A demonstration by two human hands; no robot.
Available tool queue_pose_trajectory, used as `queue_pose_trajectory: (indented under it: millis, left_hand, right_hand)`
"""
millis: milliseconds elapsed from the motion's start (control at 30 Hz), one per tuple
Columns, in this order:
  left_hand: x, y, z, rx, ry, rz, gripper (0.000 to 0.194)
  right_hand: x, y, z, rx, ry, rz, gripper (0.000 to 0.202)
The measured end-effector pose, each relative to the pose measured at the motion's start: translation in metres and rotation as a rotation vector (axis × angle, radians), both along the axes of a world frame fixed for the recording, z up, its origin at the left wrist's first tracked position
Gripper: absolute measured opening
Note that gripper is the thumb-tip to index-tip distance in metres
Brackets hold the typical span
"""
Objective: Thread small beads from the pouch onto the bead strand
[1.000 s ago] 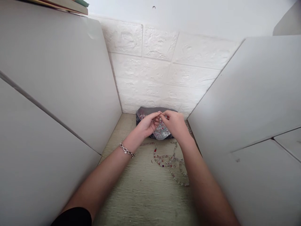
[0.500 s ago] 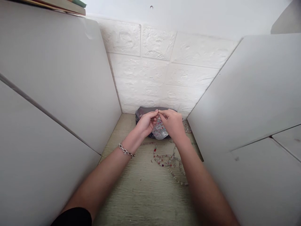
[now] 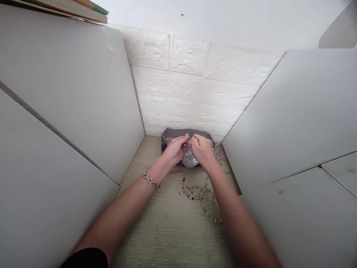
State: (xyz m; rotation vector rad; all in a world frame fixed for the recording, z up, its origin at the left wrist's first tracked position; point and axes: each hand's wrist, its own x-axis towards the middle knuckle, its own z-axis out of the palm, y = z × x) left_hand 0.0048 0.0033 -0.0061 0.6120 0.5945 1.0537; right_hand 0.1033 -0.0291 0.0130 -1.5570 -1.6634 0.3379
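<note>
Holding your left hand [image 3: 176, 149] and right hand [image 3: 203, 149] a little apart in front of the bag [image 3: 189, 132], you risk dropping anything as small as a bead: a loosened pinch could let it fall among the loose beads [image 3: 190, 159] inside, or bounce onto the worktop [image 3: 161, 230]. Each grip has its fingers drawn in, yet you cannot tell whether either is fully closed or pinching anything. The bag stands against the wall [image 3: 170, 89], so a knock from your knuckles could tip it and spill the beads. Nearer you, the strand [image 3: 192, 198] lies in loose loops, which could tangle or be dragged if your right forearm sweeps low; your bracelet [image 3: 150, 181] could also catch it. Your hands cover much of the bag's mouth, your right arm hides part of the strand, its ends cannot be traced, and the clear heap [image 3: 220, 153] beside the bag is hard to make out.
</note>
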Motion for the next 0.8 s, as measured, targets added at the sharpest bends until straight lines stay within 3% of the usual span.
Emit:
queue_pose_trajectory:
  millis: [133, 333, 467, 800]
  left_hand:
    - [0.0, 0.002, -0.001, -0.064, -0.044, -0.028, 0.014]
    - [-0.001, 0.003, -0.001, -0.084, -0.09, -0.02, 0.014]
    - [-0.002, 0.004, -0.001, -0.141, -0.128, -0.039, 0.025]
    - [-0.002, 0.002, -0.003, -0.09, -0.05, -0.023, 0.019]
  right_hand:
    - [-0.001, 0.002, -0.001, -0.067, 0.081, 0.022, 0.032]
    - [0.0, 0.004, -0.002, -0.086, 0.231, 0.024, 0.02]
    - [0.002, 0.005, -0.003, -0.086, 0.304, -0.005, 0.016]
    - [0.009, 0.003, 0.003, -0.125, 0.229, 0.03, 0.018]
